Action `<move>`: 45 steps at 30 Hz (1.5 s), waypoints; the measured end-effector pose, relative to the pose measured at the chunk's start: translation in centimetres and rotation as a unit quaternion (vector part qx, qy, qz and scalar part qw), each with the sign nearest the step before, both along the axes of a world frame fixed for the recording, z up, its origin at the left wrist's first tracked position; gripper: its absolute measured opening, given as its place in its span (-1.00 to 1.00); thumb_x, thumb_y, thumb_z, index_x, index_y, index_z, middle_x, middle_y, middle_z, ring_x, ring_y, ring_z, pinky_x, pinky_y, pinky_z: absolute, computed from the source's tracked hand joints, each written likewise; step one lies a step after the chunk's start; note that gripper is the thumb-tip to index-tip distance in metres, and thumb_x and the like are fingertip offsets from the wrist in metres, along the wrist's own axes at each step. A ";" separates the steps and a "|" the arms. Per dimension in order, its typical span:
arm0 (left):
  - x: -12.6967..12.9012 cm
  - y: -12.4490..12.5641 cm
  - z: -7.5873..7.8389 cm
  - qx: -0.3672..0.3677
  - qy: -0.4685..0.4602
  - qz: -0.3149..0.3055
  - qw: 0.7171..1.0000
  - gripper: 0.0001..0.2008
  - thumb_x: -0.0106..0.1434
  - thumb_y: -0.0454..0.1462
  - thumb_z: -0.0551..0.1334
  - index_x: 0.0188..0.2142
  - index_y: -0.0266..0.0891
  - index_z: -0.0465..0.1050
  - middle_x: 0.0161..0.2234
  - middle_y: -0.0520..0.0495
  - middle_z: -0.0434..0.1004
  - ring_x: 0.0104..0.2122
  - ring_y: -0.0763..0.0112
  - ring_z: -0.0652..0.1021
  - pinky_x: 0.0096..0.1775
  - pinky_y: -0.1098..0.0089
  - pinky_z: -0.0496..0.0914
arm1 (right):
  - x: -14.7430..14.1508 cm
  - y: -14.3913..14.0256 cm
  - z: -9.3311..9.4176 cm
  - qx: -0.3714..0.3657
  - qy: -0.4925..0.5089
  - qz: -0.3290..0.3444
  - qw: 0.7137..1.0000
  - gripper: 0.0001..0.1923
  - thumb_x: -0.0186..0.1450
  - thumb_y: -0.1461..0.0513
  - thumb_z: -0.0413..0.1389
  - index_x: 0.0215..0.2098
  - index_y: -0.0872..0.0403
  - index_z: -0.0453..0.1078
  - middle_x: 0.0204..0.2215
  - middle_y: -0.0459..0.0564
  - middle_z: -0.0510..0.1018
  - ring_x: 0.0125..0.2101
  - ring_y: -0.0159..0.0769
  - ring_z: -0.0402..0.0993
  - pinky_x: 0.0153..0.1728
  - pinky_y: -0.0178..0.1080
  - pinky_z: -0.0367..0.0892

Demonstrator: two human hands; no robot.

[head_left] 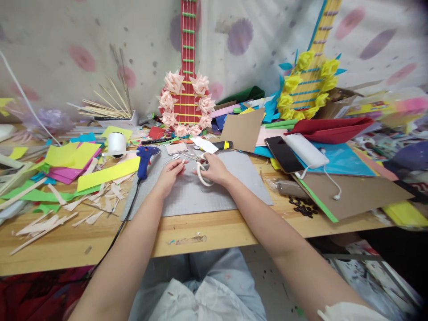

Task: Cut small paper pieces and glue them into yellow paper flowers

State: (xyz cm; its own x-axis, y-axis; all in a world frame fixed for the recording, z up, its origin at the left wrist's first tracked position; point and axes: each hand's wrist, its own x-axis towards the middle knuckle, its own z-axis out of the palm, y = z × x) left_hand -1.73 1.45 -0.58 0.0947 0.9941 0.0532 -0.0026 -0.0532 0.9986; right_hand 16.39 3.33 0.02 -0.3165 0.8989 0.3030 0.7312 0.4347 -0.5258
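The fingers of the left hand point(167, 175) are pinched together on a small white piece point(182, 162), while those of the right hand point(216, 168) are curled through the white handles of a pair of scissors point(203, 177), blades pointing toward the left hand. Both hands are over a grey mat point(190, 203) on the wooden bench point(230, 229), with more white bits point(175, 156) lying just beyond the left fingers. A blue glue gun point(143, 162) stands at the mat's left edge, near a yellow paper strip point(105, 176) and a white roll point(117, 144). To the right lies a black phone point(282, 154) beside a white power bank point(306, 150). Behind, a red guitar point(187, 99) with pink flowers and a yellow guitar point(305, 91) with yellow flowers stand before a spotted curtain point(133, 26).
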 end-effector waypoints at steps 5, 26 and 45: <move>-0.2 0.1 0.1 -0.045 -0.072 -0.010 0.996 -0.87 0.03 -0.23 0.17 -0.49 -0.28 0.39 -0.54 -0.02 0.33 -0.56 0.54 0.31 -0.49 0.45 0.25 | 0.0 -0.8 0.3 0.051 -0.068 0.042 0.996 -0.52 0.00 -0.06 0.14 -0.30 0.12 0.24 -0.26 0.10 0.37 -0.21 -0.16 0.23 -0.20 -0.18 0.18; 0.3 -0.1 -0.5 0.085 0.134 0.009 0.987 -0.89 0.06 -0.23 0.13 -0.45 -0.24 0.31 -0.58 0.09 0.29 -0.55 0.51 0.30 -0.43 0.46 0.22 | -0.6 -1.5 0.7 0.030 -0.123 0.067 0.990 -0.50 0.05 -0.10 0.08 -0.30 0.14 0.23 -0.29 0.11 0.40 -0.26 -0.18 0.25 -0.25 -0.21 0.16; 0.6 -0.2 -0.4 0.121 0.114 0.043 0.985 -0.95 0.08 -0.30 0.13 -0.46 -0.24 0.32 -0.59 0.08 0.27 -0.54 0.50 0.31 -0.41 0.45 0.24 | -1.2 -1.8 1.0 -0.016 -0.142 0.065 0.988 -0.72 0.21 0.13 -0.06 -0.22 0.17 0.23 -0.25 0.15 0.44 -0.25 -0.20 0.31 -0.26 -0.23 0.16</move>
